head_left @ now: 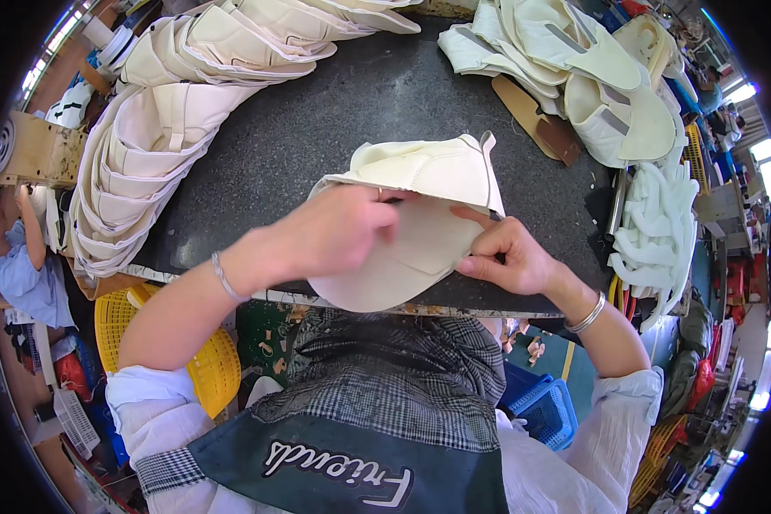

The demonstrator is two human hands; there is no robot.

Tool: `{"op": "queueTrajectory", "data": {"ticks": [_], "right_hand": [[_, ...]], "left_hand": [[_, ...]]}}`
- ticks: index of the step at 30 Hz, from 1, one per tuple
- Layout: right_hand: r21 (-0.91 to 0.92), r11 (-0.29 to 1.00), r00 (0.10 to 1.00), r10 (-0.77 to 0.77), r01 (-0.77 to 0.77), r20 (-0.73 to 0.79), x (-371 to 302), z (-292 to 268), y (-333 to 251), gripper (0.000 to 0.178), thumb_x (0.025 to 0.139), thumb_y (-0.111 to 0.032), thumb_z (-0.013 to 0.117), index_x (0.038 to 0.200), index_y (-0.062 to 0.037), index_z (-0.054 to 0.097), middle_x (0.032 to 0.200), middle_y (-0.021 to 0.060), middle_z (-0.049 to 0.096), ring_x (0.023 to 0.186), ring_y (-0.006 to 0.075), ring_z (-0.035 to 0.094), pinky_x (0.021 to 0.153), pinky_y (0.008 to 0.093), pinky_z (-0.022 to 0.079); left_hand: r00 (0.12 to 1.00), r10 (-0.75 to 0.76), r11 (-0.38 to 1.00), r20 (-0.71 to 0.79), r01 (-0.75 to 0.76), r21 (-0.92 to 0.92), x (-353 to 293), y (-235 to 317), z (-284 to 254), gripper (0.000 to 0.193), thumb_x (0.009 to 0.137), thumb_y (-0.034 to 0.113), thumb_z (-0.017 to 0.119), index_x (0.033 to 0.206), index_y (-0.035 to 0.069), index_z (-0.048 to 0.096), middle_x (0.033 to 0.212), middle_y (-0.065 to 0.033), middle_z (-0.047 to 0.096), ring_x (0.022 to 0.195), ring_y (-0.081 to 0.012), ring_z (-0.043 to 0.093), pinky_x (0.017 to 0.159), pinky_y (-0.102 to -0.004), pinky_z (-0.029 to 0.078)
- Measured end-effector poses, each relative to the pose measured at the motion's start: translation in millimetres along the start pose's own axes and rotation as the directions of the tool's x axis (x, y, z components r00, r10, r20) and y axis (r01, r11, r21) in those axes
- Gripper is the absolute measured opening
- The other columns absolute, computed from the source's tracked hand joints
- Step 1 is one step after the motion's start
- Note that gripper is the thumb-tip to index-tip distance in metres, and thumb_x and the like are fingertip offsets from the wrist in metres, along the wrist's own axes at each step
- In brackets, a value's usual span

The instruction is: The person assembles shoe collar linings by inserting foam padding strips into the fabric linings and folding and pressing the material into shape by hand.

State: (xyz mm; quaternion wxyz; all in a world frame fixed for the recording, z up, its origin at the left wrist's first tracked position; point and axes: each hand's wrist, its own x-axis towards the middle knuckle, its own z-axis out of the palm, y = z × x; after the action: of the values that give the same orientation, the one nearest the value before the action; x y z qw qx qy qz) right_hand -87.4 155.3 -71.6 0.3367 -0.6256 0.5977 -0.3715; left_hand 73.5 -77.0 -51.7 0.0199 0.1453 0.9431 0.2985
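Note:
A cream shoe upper (444,171) stands tilted at the near edge of the dark worktable, its opening toward me and its pale inside showing. My left hand (338,230) is closed at the left side of the opening, its fingertips partly hidden behind the upper's edge. On the right, my right hand (512,255) pinches the rim between thumb and curled fingers, with the index finger reaching inside. Whether any small part lies between my fingers is hidden.
Nested cream uppers (137,184) curve along the table's left and far side. More uppers (625,111) are piled at the far right, beside a brown flat piece (535,120). White strips (655,227) hang at the right edge. Below are yellow (214,373) and blue baskets (546,415).

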Motion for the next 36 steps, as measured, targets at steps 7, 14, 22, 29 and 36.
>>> {"op": "queueTrajectory", "data": {"ticks": [7,14,22,29,36], "right_hand": [[0.707,0.705,0.819,0.373,0.055,-0.435,11.5,14.6,-8.3,0.05,0.103,-0.029,0.031,0.097,0.004,0.067,0.099,0.0216,0.067,0.099,0.0276,0.063,0.111,0.0464,0.029],[-0.738,0.665,0.994,0.073,-0.109,-0.081,-8.5,28.6,-30.0,0.103,0.07,-0.059,0.068,0.135,0.0123,0.032,0.14,0.0279,0.038,0.132,0.0379,0.036,0.111,0.0425,0.029],[-0.809,0.557,0.953,-0.092,-0.19,-0.288,-20.3,5.7,-3.1,0.05,0.072,-0.014,0.066,0.118,0.0033,0.055,0.112,0.0164,0.061,0.107,0.0308,0.058,0.097,0.0384,0.044],[-0.697,0.694,0.789,-0.324,-0.177,-0.523,-2.0,16.7,-3.0,0.04,0.064,0.003,0.058,0.103,-0.0006,0.066,0.101,0.0148,0.069,0.096,0.0284,0.066,0.088,0.0358,0.051],[0.41,0.907,0.73,0.22,0.091,-0.647,8.7,11.6,-38.3,0.02,0.093,-0.007,0.057,0.108,0.0007,0.066,0.099,0.0055,0.07,0.088,0.0121,0.065,0.077,0.031,0.053]], "left_hand": [[0.978,0.208,0.817,0.016,-0.182,0.547,-18.7,61.8,39.8,0.053,0.077,0.013,0.054,0.126,-0.007,0.049,0.133,-0.0209,0.05,0.121,-0.0331,0.052,0.108,-0.0398,0.037],[0.96,0.175,0.713,0.216,-0.275,0.645,-20.6,75.4,21.0,0.049,0.076,0.015,0.053,0.117,-0.012,0.056,0.122,-0.0234,0.058,0.115,-0.0314,0.058,0.101,-0.0381,0.044],[0.916,0.12,0.573,0.384,-0.379,0.726,-13.1,120.1,-25.5,0.042,0.07,0.014,0.058,0.103,-0.012,0.064,0.102,-0.0208,0.068,0.094,-0.0304,0.068,0.085,-0.0371,0.054],[0.846,0.517,0.686,-0.135,-0.314,0.656,2.1,119.5,-36.8,0.041,0.083,0.019,0.059,0.121,0.006,0.057,0.132,-0.0026,0.057,0.113,-0.0273,0.054,0.096,-0.0437,0.043],[0.509,-0.177,0.965,-0.843,-0.081,-0.251,28.2,77.8,12.6,0.03,0.076,0.02,0.078,0.096,0.002,0.066,0.082,-0.0075,0.062,0.077,-0.0257,0.06,0.076,-0.0348,0.048]]}}
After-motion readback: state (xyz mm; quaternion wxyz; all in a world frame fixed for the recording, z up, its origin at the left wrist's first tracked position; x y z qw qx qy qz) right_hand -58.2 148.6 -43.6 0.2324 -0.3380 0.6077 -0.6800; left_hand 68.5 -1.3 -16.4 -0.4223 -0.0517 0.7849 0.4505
